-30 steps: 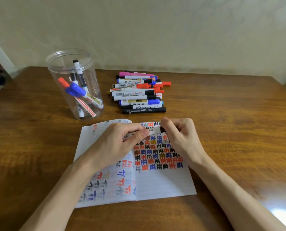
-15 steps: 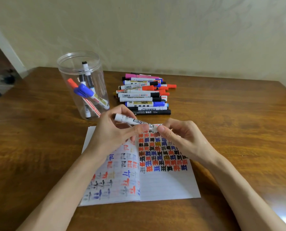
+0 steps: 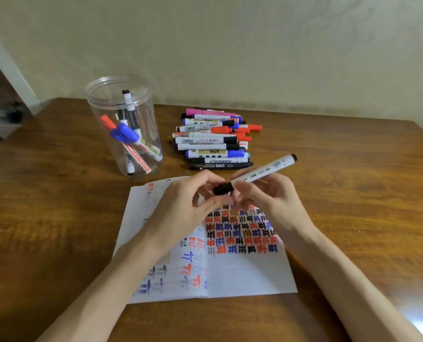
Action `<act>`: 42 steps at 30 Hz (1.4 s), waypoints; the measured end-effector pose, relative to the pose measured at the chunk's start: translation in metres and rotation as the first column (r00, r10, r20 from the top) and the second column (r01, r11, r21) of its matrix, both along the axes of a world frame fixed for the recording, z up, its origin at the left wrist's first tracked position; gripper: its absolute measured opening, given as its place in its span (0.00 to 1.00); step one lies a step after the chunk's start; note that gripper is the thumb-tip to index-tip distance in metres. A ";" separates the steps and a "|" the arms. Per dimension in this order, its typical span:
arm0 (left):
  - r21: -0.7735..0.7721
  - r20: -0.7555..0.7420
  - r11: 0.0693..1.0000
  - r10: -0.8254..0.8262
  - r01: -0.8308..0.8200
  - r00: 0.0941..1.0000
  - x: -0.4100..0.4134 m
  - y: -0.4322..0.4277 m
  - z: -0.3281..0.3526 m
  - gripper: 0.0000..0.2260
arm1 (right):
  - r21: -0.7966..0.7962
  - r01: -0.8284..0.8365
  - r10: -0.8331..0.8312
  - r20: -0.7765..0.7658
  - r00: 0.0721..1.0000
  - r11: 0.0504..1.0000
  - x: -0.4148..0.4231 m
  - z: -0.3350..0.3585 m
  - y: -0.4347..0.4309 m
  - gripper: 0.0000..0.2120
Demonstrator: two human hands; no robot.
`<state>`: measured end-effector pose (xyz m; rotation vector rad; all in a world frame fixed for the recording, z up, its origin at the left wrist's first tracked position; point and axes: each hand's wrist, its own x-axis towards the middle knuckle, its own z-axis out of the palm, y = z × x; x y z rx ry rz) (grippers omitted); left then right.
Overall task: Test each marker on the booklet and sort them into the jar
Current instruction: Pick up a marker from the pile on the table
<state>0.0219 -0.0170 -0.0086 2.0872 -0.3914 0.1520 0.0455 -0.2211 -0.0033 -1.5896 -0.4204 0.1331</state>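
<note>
An open booklet covered in red, blue and black test marks lies on the wooden table. Above its top edge my right hand holds a white marker by the barrel, its far end pointing up and right. My left hand pinches the marker's black cap. A clear plastic jar stands at the back left with several markers inside. A pile of markers lies behind the booklet.
The wooden table runs back to a pale wall. Bare wood stretches to the right of the booklet and to the left below the jar. A doorway opening shows at the far left.
The marker has been turned round: it lay level between both hands with its end toward the jar, and now its barrel points up and right in my right hand, my left on the cap.
</note>
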 end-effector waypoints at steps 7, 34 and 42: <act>0.202 0.150 0.979 0.006 -0.036 0.989 -0.005 -0.005 -0.003 0.15 | -0.011 0.202 -0.202 -0.013 0.979 0.979 0.000 -0.002 0.000 0.22; 0.136 0.042 0.989 -0.070 0.064 0.997 -0.002 -0.004 0.002 0.14 | 0.006 0.259 -0.259 -0.034 0.965 0.966 -0.007 0.010 0.003 0.16; 0.043 -0.046 0.989 -0.136 0.138 0.990 -0.001 0.004 0.008 0.13 | 0.004 0.226 -0.226 -0.008 0.974 0.974 -0.008 0.010 0.001 0.17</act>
